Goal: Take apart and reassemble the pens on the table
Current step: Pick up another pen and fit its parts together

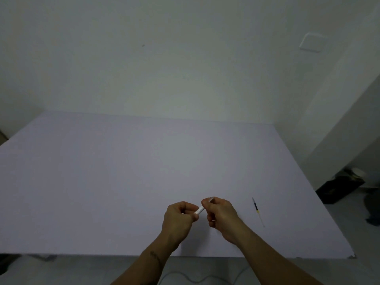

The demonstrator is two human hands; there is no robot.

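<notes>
From the head camera, a person's two bare hands meet above the near middle of a wide, flat, matte pale-lavender surface [123, 171]. The left hand [180, 220] and right hand [221, 217] each have their grip clenched on one end of a slim, smooth white pen barrel [199, 210], which slants up toward the right; its thin tip shows past the right fingers [206, 203]. Well apart to the right, a thin refill [258, 211] lies flat on the surface, a clear tube with a dark section and a yellow band. Plain pale walls rise behind.
</notes>
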